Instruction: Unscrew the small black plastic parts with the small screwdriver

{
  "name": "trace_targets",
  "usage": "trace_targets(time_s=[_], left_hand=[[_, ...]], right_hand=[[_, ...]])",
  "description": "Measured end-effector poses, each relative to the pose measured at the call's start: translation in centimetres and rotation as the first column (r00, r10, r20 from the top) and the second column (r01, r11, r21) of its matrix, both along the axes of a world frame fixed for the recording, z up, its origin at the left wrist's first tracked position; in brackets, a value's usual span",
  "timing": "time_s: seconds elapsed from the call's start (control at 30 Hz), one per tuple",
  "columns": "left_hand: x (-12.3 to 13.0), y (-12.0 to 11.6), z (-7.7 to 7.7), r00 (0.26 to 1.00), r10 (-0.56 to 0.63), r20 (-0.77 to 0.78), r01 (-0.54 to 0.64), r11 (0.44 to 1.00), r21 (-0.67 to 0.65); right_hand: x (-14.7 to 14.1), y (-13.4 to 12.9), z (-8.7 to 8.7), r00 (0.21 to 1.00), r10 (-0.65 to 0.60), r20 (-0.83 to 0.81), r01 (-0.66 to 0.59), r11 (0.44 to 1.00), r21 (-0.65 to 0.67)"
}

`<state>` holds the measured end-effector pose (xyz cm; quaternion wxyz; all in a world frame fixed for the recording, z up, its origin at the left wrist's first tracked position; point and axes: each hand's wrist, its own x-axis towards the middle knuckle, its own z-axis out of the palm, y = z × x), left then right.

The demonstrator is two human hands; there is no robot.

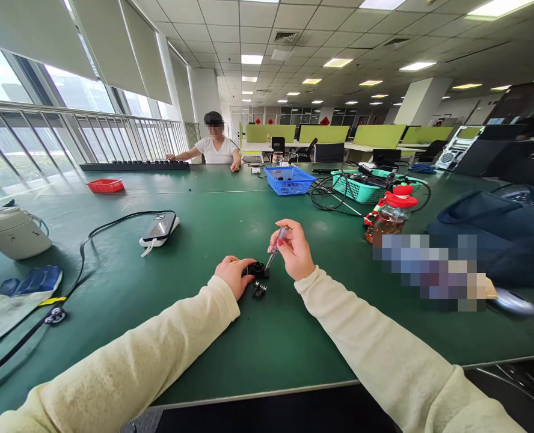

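My left hand (234,275) is closed on a small black part (258,270) with a round opening, which rests on the green table. Between the fingers of my right hand (293,248) is a screwdriver (276,245) with a clear, pinkish handle. Its shaft slants down to the left, and the tip is at the right side of the black part; whether it touches a screw I cannot tell. Just in front of the part lies a smaller black piece (259,291) with light metal prongs, touched by neither hand.
On the green table (195,355) are a power bank with a phone (159,230), a red tray (106,186), a blue basket (289,180), a teal basket (361,187) with cables, a red-lidded jar (389,218) and a dark bag (497,234). A person (217,147) sits across.
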<state>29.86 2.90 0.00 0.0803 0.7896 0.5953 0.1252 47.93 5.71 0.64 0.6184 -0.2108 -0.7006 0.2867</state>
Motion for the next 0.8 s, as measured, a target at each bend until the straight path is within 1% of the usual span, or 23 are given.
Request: trace_targets(time_s=[0.17,0.27,0.4,0.6,0.67,0.8], left_hand=[[0.0,0.1,0.0,1.0,-0.002,-0.003,0.002,1.0,0.007],[0.0,0.0,0.0,1.0,-0.004,-0.006,0.004,1.0,0.004],[0.0,0.0,0.1,1.0,-0.008,0.01,0.008,1.0,0.012],[-0.1,0.2,0.0,1.0,-0.007,0.021,0.007,1.0,0.009],[-0.1,0.3,-0.1,1.0,0.0,0.011,0.0,1.0,0.016],[-0.1,0.4,-0.4,1.0,0.014,-0.014,-0.014,0.999,0.036]], right_hand=[[-0.4,-0.5,0.1,0.974,-0.006,0.225,-0.009,0.998,0.066],[-0.5,-0.6,0.1,0.953,-0.015,0.301,-0.008,0.997,0.072],[-0.5,-0.8,0.2,0.945,-0.083,0.318,0.053,0.993,0.102],[-1.0,-1.6,0.7,0.967,-0.125,0.22,0.092,0.984,0.154],[-1.3,-1.8,0.6,0.959,-0.137,0.247,0.088,0.976,0.197],[-1.9,-1.8,0.1,0.917,-0.17,0.36,0.078,0.964,0.255]])
